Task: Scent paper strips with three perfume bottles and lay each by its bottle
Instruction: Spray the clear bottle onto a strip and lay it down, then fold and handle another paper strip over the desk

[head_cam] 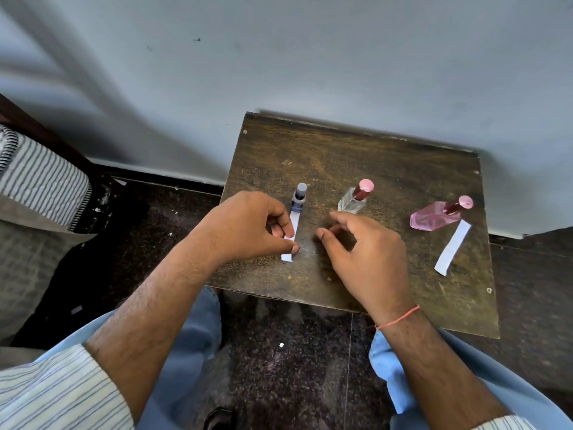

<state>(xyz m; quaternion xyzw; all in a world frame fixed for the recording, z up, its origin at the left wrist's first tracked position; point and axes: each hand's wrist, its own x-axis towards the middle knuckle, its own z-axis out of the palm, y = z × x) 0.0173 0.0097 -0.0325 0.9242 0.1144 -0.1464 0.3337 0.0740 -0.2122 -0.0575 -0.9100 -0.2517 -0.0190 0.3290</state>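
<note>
On the dark, scuffed wooden worktop (387, 156), a narrow white paper strip (293, 231) lies lengthwise just at six o'clock of the small dark-blue spray bottle with a grey cap (299, 198), its far end touching the bottle's base. The left hand (245, 228) grasps this strip: thumb and curled fingers pinch its near portion, the thumb tip on the paper close to its near end. The right hand (362, 252) hovers at three o'clock of the strip, apart from it, its grip released, with fingers loosely curved and holding nothing; its fingertips sit just at six o'clock of the clear glass bottle with a dark-red collar and pink cap (356, 198), which holds clear liquid. Well off at three o'clock stands a pink faceted glass bottle with a pink cap (434, 215), filled with pink liquid, and a second white paper strip (452, 256) lies at its five o'clock, its far end touching that bottle.
</note>
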